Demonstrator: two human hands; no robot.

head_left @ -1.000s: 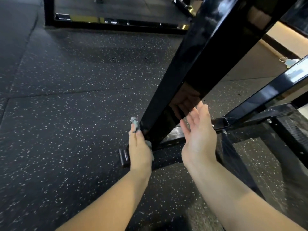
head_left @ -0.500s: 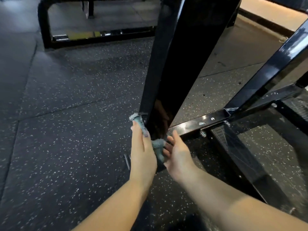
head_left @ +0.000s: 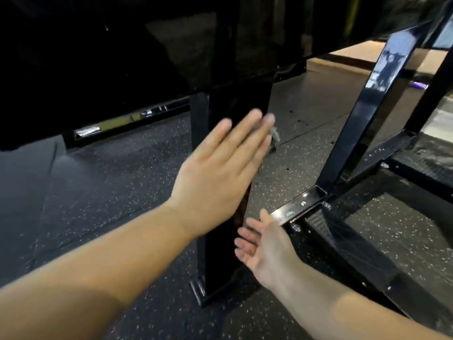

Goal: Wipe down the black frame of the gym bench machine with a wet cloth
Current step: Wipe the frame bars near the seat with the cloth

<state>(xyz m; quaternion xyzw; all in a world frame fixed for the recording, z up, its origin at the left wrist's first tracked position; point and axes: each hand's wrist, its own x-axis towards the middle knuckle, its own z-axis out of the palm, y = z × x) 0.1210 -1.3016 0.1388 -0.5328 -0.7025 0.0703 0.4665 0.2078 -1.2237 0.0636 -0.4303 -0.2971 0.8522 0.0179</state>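
Observation:
A glossy black upright post (head_left: 241, 99) of the bench frame rises in the middle of the view from a foot plate on the floor. My left hand (head_left: 220, 168) lies flat against the post about halfway up, fingers stretched out, pressing a grey-blue cloth (head_left: 274, 138) to it. Only a corner of the cloth shows past the fingertips. Lower down, my right hand (head_left: 264, 249) is beside the post's right face, fingers spread, holding nothing. A wide black part of the frame (head_left: 98, 57) fills the top left.
A slanted black strut (head_left: 362, 114) and a low base rail with bolts (head_left: 299, 207) stand to the right. A dark tread plate (head_left: 367, 256) runs toward me at lower right. Speckled rubber flooring (head_left: 110, 192) spreads to the left. Another black floor rail (head_left: 122, 123) lies behind.
My left hand has slid with the cloth from the post's base up to about mid-height. My right hand has come off the cloth and stays low. The view has tipped upward.

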